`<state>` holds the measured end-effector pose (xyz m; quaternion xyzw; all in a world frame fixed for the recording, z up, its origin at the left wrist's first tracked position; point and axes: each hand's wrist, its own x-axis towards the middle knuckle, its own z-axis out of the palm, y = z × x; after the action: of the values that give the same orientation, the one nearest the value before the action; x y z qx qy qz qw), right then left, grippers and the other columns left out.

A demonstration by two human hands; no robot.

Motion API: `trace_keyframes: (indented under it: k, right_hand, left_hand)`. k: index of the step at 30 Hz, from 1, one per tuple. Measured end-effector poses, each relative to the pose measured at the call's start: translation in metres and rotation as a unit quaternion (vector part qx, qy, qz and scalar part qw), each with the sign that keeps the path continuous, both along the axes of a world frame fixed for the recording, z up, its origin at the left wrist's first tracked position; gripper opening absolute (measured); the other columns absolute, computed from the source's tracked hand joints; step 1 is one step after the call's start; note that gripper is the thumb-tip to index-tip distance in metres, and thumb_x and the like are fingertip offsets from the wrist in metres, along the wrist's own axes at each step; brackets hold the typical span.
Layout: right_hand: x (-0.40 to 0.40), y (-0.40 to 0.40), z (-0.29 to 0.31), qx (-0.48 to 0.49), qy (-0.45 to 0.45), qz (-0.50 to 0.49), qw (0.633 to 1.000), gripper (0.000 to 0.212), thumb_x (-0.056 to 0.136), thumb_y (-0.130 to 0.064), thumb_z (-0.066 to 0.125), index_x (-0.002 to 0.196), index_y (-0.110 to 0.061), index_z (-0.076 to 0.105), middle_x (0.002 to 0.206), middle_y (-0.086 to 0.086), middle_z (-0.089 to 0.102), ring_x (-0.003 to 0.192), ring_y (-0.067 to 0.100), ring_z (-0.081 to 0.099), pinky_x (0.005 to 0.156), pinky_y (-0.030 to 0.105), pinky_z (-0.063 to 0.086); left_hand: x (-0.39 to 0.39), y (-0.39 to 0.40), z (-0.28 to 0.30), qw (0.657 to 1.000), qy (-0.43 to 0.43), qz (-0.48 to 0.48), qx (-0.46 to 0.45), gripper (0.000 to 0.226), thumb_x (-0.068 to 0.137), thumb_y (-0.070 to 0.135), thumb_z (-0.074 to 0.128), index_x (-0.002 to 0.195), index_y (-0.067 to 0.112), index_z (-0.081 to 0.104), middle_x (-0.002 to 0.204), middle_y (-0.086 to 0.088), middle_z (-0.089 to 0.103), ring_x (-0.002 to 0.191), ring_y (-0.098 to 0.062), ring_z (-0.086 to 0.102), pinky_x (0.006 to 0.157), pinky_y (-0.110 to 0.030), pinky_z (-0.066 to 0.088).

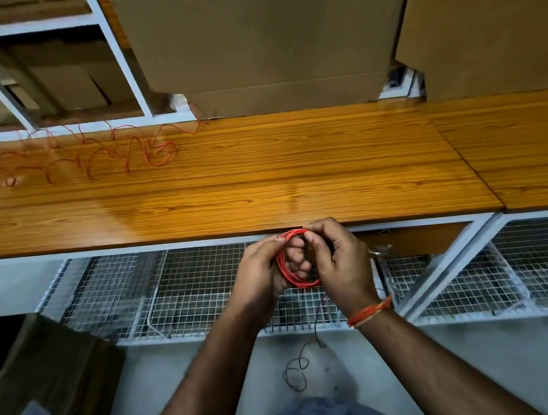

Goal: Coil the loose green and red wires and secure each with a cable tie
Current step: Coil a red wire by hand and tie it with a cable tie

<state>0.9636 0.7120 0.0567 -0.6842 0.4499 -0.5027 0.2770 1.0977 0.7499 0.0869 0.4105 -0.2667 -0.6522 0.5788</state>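
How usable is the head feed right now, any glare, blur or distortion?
Head view: soft glare streaks the wooden tabletop; wide-angle bowing bends its edges; the loose red wire far left looks soft; the red coil between left hand and right hand is sharp.

red wire coil (292,266): thin, wound into a small ring of several turns, held upright in the air just in front of the near edge of the wooden bench, pinched at its top and sides between both hands. loose red wire (67,154): tangled in sprawling loops, lying flat on the bench's far left part, well apart from the coil.
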Motion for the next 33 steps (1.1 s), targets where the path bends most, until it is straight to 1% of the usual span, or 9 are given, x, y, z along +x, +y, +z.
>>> trace_keyframes:
  k: [3,6,9,12,16,20,27,29,33]
  right_hand:
    - [0.004,0.0,-0.001,-0.013,-0.013,-0.004,1.0,0.008,0.1,-0.014,0.063,0.1,-0.015,0.071,0.089,-0.006,0.071,0.082,0.006,0.066,0.068,0.019,0.049]
    - [0.008,0.003,0.001,0.022,-0.062,0.012,0.998,0.008,0.1,-0.015,0.064,0.098,-0.017,0.071,0.086,-0.012,0.071,0.078,0.006,0.066,0.067,0.027,0.053]
    - [0.012,0.003,0.002,0.071,-0.111,0.039,0.99,0.012,0.1,-0.014,0.064,0.094,-0.022,0.07,0.08,-0.008,0.07,0.068,0.019,0.062,0.06,0.04,0.05]
    - [0.011,0.002,0.002,0.094,-0.154,0.074,0.981,0.015,0.1,-0.009,0.063,0.092,-0.02,0.069,0.079,0.006,0.068,0.066,0.019,0.057,0.058,0.042,0.047]
    - [0.01,0.001,0.002,0.089,-0.16,0.093,0.979,0.015,0.1,-0.01,0.063,0.091,-0.021,0.068,0.08,0.01,0.068,0.07,0.021,0.058,0.063,0.043,0.048]
    - [0.011,0.002,0.001,0.084,-0.153,0.094,0.98,0.014,0.1,-0.011,0.062,0.091,-0.021,0.068,0.079,0.012,0.066,0.064,0.027,0.054,0.057,0.047,0.046]
    - [-0.018,-0.007,-0.013,0.193,-0.087,0.176,0.961,0.011,0.102,-0.019,0.06,0.109,-0.013,0.067,0.08,0.005,0.064,0.068,0.012,0.06,0.059,0.025,0.049]
    - [-0.035,-0.009,-0.025,0.217,-0.058,0.168,0.96,0.01,0.098,-0.009,0.065,0.106,-0.014,0.068,0.083,0.006,0.066,0.074,0.01,0.063,0.067,0.024,0.052]
    - [-0.055,-0.007,-0.041,0.233,-0.096,0.103,0.962,0.011,0.094,0.001,0.068,0.094,-0.01,0.07,0.084,0.004,0.069,0.08,0.012,0.065,0.076,0.03,0.053]
  left_hand:
    - [-0.006,0.0,0.002,0.989,0.146,0.01,0.036,0.03,0.099,0.025,0.039,0.085,0.005,0.057,0.05,0.006,0.036,0.04,-0.005,0.034,0.041,-0.019,0.027]
    - [-0.005,-0.002,0.002,0.984,0.171,-0.001,0.042,0.038,0.103,0.035,0.039,0.081,0.009,0.054,0.044,0.01,0.027,0.033,-0.001,0.024,0.037,-0.017,0.015]
    - [0.0,-0.002,0.002,0.991,0.129,-0.025,0.033,0.033,0.101,0.031,0.042,0.082,0.007,0.054,0.043,0.01,0.025,0.032,-0.001,0.021,0.034,-0.017,0.014]
    - [0.005,-0.001,0.002,0.99,0.129,-0.054,0.026,0.031,0.097,0.028,0.043,0.08,0.007,0.057,0.043,0.01,0.024,0.033,-0.002,0.018,0.035,-0.018,0.013]
    - [0.009,0.001,0.002,0.979,0.176,-0.091,0.037,0.037,0.098,0.029,0.038,0.076,0.009,0.059,0.046,0.011,0.02,0.039,-0.007,0.009,0.038,-0.02,0.014]
    - [0.012,0.001,0.002,0.964,0.236,-0.106,0.061,0.041,0.099,0.032,0.033,0.075,0.01,0.057,0.045,0.011,0.019,0.039,-0.007,0.009,0.039,-0.02,0.013]
    - [0.03,0.0,0.0,0.963,0.261,-0.015,0.07,0.03,0.099,0.022,0.037,0.072,0.018,0.049,0.044,0.011,0.027,0.042,-0.005,0.007,0.038,-0.018,0.009]
    - [0.045,-0.001,0.0,0.962,0.264,0.022,0.063,0.034,0.103,0.021,0.034,0.073,0.018,0.048,0.044,0.01,0.026,0.043,-0.006,0.007,0.037,-0.018,0.011]
    - [0.07,-0.001,0.0,0.959,0.273,0.067,0.045,0.032,0.101,0.02,0.036,0.072,0.018,0.049,0.045,0.01,0.027,0.038,-0.005,0.012,0.038,-0.019,0.012]
